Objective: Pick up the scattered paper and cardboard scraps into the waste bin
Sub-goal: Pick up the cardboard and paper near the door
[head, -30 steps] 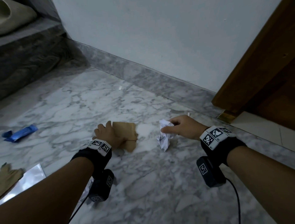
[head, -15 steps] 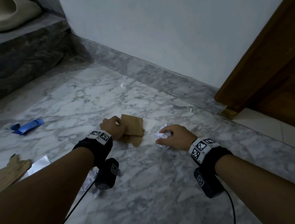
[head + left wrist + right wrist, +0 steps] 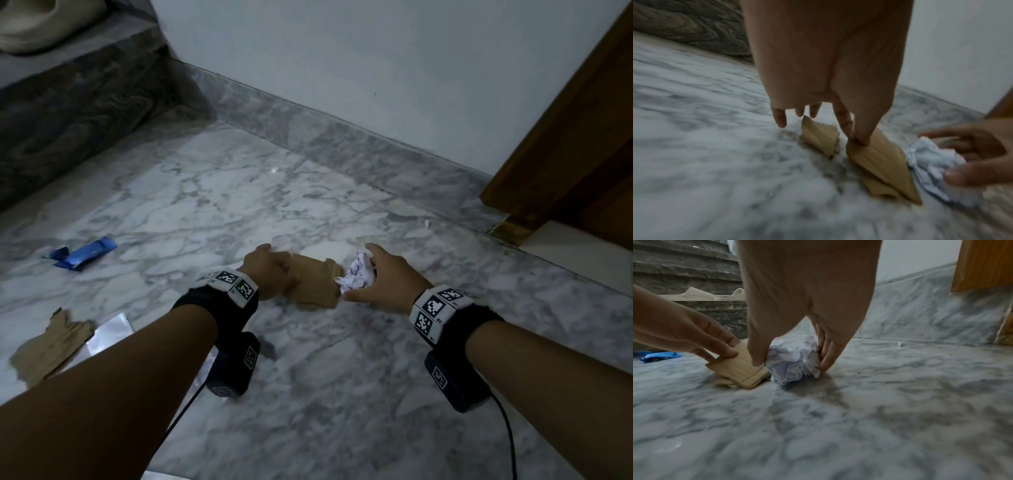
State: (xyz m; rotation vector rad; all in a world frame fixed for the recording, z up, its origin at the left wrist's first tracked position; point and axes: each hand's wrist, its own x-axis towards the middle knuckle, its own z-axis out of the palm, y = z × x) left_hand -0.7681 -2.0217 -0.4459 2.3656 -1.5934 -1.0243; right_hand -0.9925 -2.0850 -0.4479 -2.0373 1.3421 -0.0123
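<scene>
Head view: left hand (image 3: 265,272) pinches one cardboard scrap (image 3: 313,284); right hand (image 3: 387,282) cups one crumpled paper ball (image 3: 356,274). Left wrist view: thumb and forefinger clamp the cardboard's edge, a second piece (image 3: 819,138) lying beneath the other fingertips. Right wrist view: thumb and fingers flank the paper.

Floor count: brown cardboard scraps, three pieces – one by the left-hand fingers (image 3: 819,139), one under the thumb (image 3: 877,160), one torn piece at far left (image 3: 48,342). Crumpled white paper balls: one (image 3: 356,274); blue wrappers: one (image 3: 84,253); silver foil sheets: one (image 3: 109,334). Beige slippers on the step: two (image 3: 688,294) (image 3: 731,295); tiny white specks on the marble: two (image 3: 426,224) (image 3: 274,170).
</scene>
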